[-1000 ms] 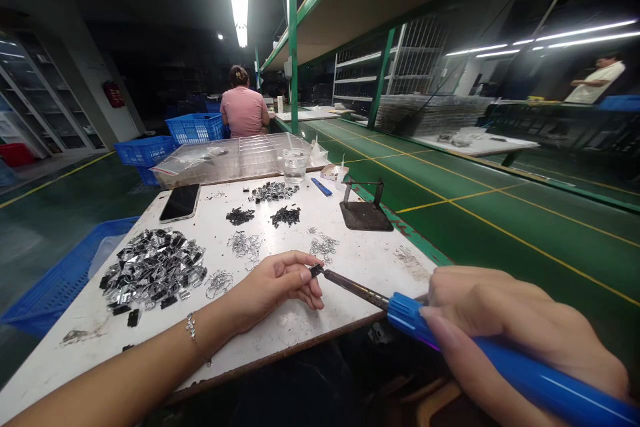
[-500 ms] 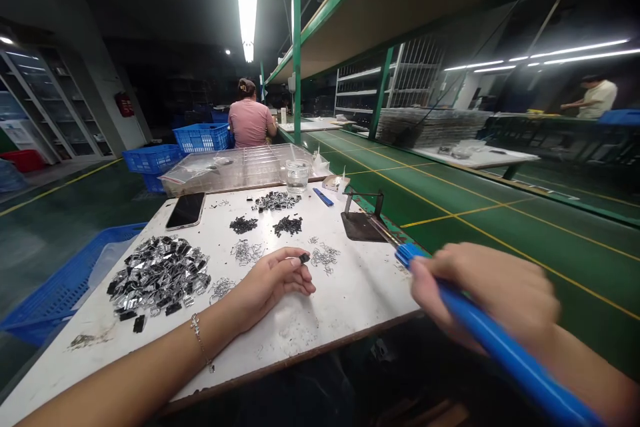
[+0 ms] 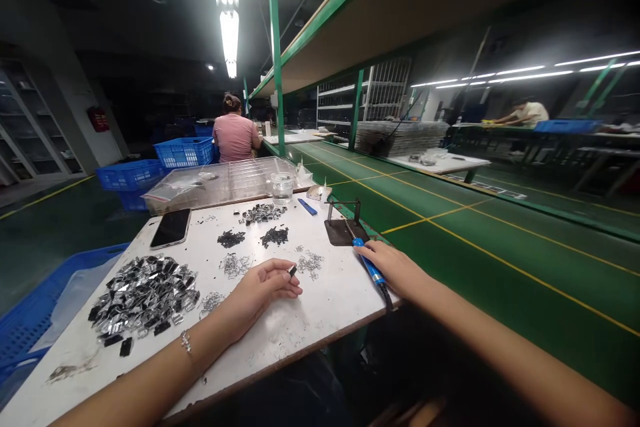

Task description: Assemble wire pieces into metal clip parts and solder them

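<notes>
My left hand (image 3: 260, 290) rests on the white table (image 3: 320, 307) and pinches a small black part (image 3: 293, 271) between thumb and fingertips. My right hand (image 3: 395, 268) is stretched out to the table's right edge, its fingers closed round the blue handle of a soldering iron (image 3: 371, 269). The iron's tip lies on the dark metal stand (image 3: 341, 229). Small heaps of wire pieces (image 3: 310, 262) lie between the two hands.
A big pile of shiny black clips (image 3: 143, 293), smaller dark heaps (image 3: 274, 235), a phone (image 3: 171, 227), a glass (image 3: 281, 187) and a clear tray (image 3: 225, 180) are on the table. Blue crates (image 3: 30, 310) stand left. A person in pink (image 3: 234, 135) sits ahead; green conveyor (image 3: 475, 240) right.
My right hand has carried the soldering iron away from the part in my left hand and out to the stand. My left hand has stayed put, still pinching the part.
</notes>
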Available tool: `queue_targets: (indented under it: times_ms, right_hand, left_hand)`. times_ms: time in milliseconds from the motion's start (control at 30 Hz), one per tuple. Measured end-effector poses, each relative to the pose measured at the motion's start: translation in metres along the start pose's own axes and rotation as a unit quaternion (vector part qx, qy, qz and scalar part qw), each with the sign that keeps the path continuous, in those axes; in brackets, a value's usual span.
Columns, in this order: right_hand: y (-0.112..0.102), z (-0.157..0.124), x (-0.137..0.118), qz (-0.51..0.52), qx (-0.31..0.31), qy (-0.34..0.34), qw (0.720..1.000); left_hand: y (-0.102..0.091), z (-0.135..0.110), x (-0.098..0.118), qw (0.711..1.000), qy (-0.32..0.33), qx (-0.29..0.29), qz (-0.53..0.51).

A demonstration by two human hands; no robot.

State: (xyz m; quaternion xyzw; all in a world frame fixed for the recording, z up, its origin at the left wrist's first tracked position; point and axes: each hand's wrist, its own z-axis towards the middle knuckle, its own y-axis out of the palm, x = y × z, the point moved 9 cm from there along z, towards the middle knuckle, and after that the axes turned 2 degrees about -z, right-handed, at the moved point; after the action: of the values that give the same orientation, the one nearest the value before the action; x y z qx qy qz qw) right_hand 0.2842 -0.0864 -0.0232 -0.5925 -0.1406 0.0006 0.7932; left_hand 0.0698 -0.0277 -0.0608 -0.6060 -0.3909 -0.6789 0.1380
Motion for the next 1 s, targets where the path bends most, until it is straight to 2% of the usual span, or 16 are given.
queue_targets:
  times_ms: [100,200,300,367,400,467,500,567,700,800,900,1000]
  right_hand:
    - [-0.007,0.002,-0.003,0.01,-0.008,0.011,1.0]
    - [-0.028,0.004,-0.013,0.03,0.015,0.04,0.999]
    - [-0.044,0.005,-0.041,0.096,0.034,0.041,0.994]
    - [-0.042,0.008,-0.066,0.196,0.019,0.035,0.98]
    - [-0.034,0.01,-0.076,0.336,-0.006,0.05,0.94]
    - [-0.016,0.013,-0.096,0.548,-0.046,0.076,0.832]
    - [-0.009,0.015,-0.104,0.619,-0.056,0.089,0.778]
    - [0.001,0.019,-0.114,0.693,-0.06,0.104,0.71]
    - [0.012,0.019,-0.118,0.763,-0.068,0.101,0.635]
    - [0.018,0.016,-0.118,0.794,-0.082,0.094,0.596]
    - [0.022,0.014,-0.116,0.814,-0.091,0.098,0.566]
    - [0.025,0.013,-0.115,0.817,-0.1,0.104,0.558]
  left_hand:
    - [-0.001,0.0,0.001,0.999,0.01,-0.007,0.044]
    - [-0.002,0.0,0.004,0.995,0.032,-0.012,0.089]
    - [0.0,0.0,0.004,0.991,0.041,-0.026,0.121]
    - [0.004,-0.001,0.002,0.989,0.032,-0.041,0.137]
    - [0.007,-0.002,0.001,0.988,0.026,-0.051,0.141]
    - [0.014,-0.004,0.0,0.987,0.019,-0.075,0.142]
    - [0.017,-0.005,0.0,0.986,0.018,-0.086,0.142]
    - [0.023,-0.007,0.0,0.985,0.018,-0.102,0.138]
    - [0.027,-0.008,-0.003,0.982,0.018,-0.113,0.148]
    - [0.027,-0.007,-0.006,0.98,0.022,-0.108,0.165]
    - [0.024,-0.006,-0.006,0.982,0.017,-0.095,0.164]
    - [0.018,-0.008,0.006,0.981,0.016,-0.069,0.183]
